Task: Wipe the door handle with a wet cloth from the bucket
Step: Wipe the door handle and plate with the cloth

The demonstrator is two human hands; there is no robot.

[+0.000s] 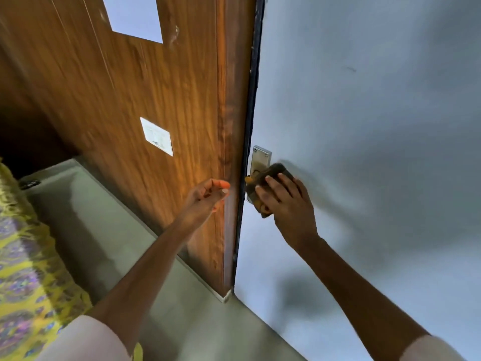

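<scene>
Cloth: a dark brown, damp-looking folded cloth (270,183) is pressed over the door handle, right of the frame's centre.
Handle: only the brushed-metal rectangular backplate (261,158) is seen above the cloth; the lever itself is covered (its shape cannot be told).
Right hand: the right hand (286,204) is laid flat on the cloth, fingers spread and curled round it, presumably so that pressure is kept on the metal while rubbing.
Left hand: the left hand (208,195) is held empty, fingers loosely curled, at the edge of the brown wood-grain door (156,87), probably to steady it.
Bucket: not in view.
Stage: wiping is judged to be under way.
</scene>
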